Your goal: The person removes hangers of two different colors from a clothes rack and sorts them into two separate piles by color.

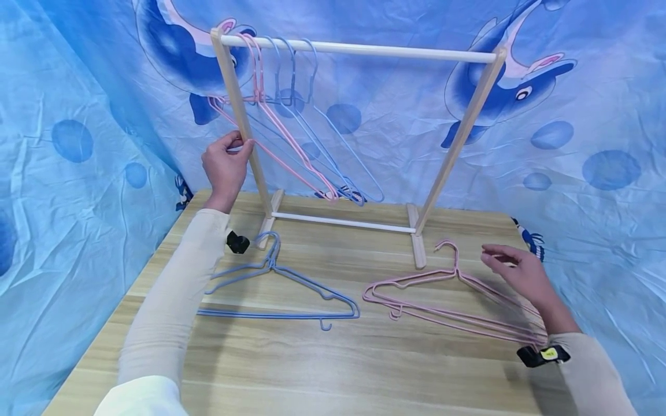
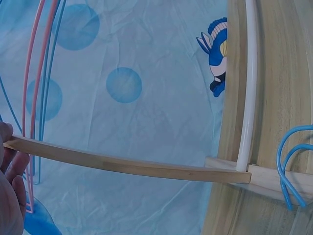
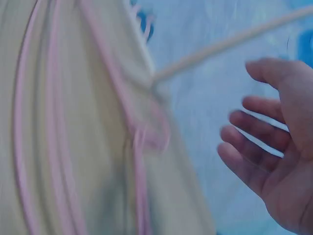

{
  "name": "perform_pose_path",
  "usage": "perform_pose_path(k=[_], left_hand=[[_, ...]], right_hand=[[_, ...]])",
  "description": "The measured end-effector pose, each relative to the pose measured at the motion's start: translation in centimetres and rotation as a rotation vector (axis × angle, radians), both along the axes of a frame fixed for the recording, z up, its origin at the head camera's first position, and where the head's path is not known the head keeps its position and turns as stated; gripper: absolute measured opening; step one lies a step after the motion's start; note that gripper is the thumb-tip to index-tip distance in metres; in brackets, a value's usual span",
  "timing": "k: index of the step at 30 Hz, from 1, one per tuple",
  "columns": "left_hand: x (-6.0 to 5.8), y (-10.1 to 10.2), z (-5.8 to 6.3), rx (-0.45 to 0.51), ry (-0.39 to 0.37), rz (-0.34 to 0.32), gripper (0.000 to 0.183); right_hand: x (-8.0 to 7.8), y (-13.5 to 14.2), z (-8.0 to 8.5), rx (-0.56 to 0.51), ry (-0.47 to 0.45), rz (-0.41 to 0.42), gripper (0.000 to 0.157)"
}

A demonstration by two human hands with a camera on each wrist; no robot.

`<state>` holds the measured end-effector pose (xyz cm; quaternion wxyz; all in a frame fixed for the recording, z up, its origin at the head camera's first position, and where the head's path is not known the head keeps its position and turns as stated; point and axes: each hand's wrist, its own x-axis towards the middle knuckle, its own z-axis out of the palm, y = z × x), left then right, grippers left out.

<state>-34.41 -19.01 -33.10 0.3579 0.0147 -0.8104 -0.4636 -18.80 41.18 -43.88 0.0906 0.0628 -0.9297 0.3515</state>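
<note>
"Head view first: what took up the most room?"

"Blue cloth (image 1: 390, 130), printed with sea creatures and spots, hung at the back and sides. Below it spread a wood-grained table (image 1: 322, 370)."

"And what stood on the table?"

"A wooden rack (image 1: 461, 138), upright toward the far edge. Near the left end of its white top bar (image 1: 385, 50) were hung pink hangers (image 1: 258, 95), with hung blue hangers (image 1: 293, 75) to their right."

"Did others lie lower down?"

"Yes. Two loose blue hangers (image 1: 276, 315) overlapped on the table, their hooks by the rack's left foot, one end hidden behind a light sleeve (image 1: 171, 300). Loose pink hangers (image 1: 457, 270) overlapped on the right side, hooks near the rack's right foot."

"What was the left hand (image 1: 226, 164) doing?"

"It gripped the rack's left post (image 1: 261, 185), thumb on one side and fingers on the other. Pink and blue wires passed close behind."

"And the right hand (image 1: 520, 280)?"

"Raised just beside the loose pink hangers. Its own wrist camera showed the fingers spread, palm in sight, with those hangers blurred."

"Anything smaller?"

"Black straps (image 1: 238, 242) at both wrists, the right one bearing a yellow label (image 1: 548, 353)."
</note>
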Motion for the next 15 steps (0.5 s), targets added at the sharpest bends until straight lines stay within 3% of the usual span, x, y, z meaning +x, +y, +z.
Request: perform_pose_path(k=[4, 9, 15], left_hand=[[0.1, 0.1, -0.2, -0.010, 0.014, -0.002, 0.034], [0.1, 0.1, -0.4, -0.009, 0.029, -0.012, 0.031], [-0.1, 0.0, -0.1, -0.002, 0.052, -0.012, 0.031]], right_hand=[[-0.9, -2.8, 2.5, -0.175, 0.023, -0.022, 0.045], [-2.2, -6.5, 5.7, -0.398, 0.024, 0.030, 0.048], [-4.0, -10.9, 9.3, -0.524, 0.015, 0.107, 0.049]])
